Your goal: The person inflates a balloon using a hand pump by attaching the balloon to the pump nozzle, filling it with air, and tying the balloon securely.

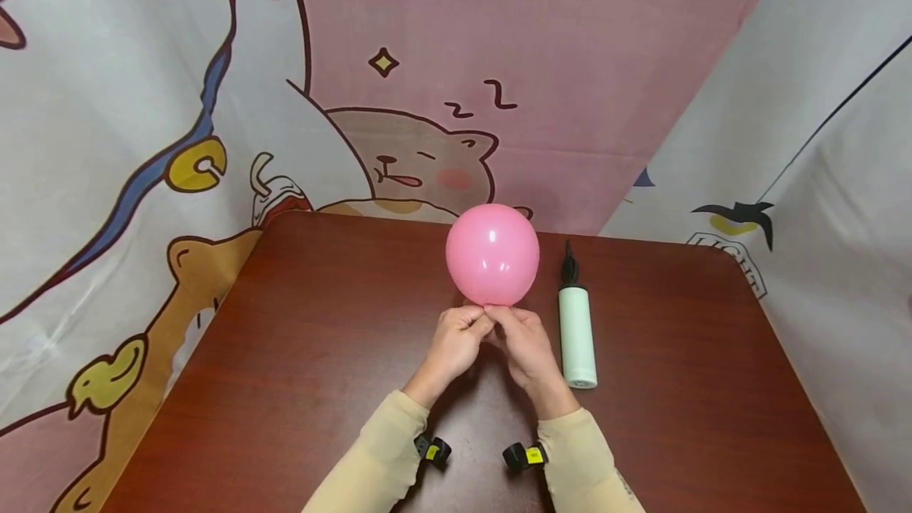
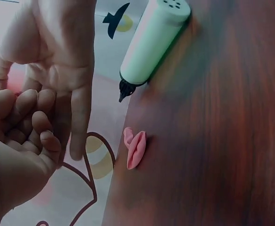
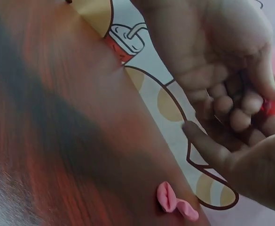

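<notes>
A round, inflated pink balloon [image 1: 492,254] stands up from the two hands, its neck end pointing down toward me. The left hand [image 1: 456,341] pinches the neck between thumb and fingers. From the other side the right hand [image 1: 526,343] grips the same spot, fingertips meeting those of the left. Curled fingers hide most of the neck in both wrist views. A limp pink balloon [image 2: 137,149], folded and uninflated, lies near the far table edge; the inflated one blocks it in the head view. Right of the hands lies a pale green hand pump [image 1: 577,336] with a black nozzle.
The dark brown wooden table [image 1: 321,323] reaches back to a printed cloth [image 1: 570,38] with cartoon animals, which also hangs along both sides. Black straps with yellow labels circle both wrists, a small black camera [image 1: 516,457] on the right one.
</notes>
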A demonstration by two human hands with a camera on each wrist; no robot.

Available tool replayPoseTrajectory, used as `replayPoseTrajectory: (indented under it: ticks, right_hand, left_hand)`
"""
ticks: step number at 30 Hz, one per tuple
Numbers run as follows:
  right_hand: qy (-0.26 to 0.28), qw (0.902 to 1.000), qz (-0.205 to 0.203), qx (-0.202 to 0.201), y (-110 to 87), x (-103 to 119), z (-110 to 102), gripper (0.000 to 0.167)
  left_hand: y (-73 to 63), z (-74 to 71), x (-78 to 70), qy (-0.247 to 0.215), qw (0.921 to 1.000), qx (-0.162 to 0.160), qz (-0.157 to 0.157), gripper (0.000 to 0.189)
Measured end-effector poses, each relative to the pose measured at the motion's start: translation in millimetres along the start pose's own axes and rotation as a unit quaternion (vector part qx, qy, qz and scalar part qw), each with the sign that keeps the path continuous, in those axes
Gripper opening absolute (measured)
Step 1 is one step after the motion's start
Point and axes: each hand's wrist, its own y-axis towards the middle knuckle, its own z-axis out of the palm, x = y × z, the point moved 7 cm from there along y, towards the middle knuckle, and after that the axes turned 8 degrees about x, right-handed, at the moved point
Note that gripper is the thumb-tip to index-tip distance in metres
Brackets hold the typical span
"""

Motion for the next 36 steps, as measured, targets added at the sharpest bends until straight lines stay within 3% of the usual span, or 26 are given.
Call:
replayPoseTrajectory:
  ticks: [3,6,14,23,28,32,36]
  right_hand:
    - [0.029,0.9986,-0.013,-0.043,0.0,-2,-2,0.021]
    - [0.053,0.9964,-0.018,-0.064,-0.9,-1,-5,0.028]
    - [0.088,0.9943,-0.031,-0.050,-0.9,5,-15,0.033]
    - [0.086,0.9947,-0.051,-0.020,-4.8,1,-4,0.015]
    - [0.109,0.9921,-0.051,-0.035,-5.5,2,-5,0.018]
    - [0.127,0.9897,-0.042,-0.051,-6.3,4,-12,0.024]
    - [0.128,0.9892,-0.035,-0.061,-7.9,6,-18,0.027]
  left_hand:
    - [-2.5,3.6,-3.0,0.019,0.9994,0.008,0.027,0.040]
    - [-5.1,7.4,-7.5,0.035,0.9975,0.020,0.058,0.034]
    - [-15.6,14.8,-7.2,0.034,0.9937,0.052,0.093,0.032]
    - [-12.3,8.2,-9.2,0.050,0.9934,-0.010,0.102,0.027]
    - [-14.7,12.7,-15.4,0.075,0.9839,-0.034,0.159,0.024]
    - [-19.2,15.8,-18.7,0.064,0.9752,-0.028,0.210,0.028]
    - [-23.3,17.1,-19.9,0.048,0.9726,0.000,0.227,0.030]
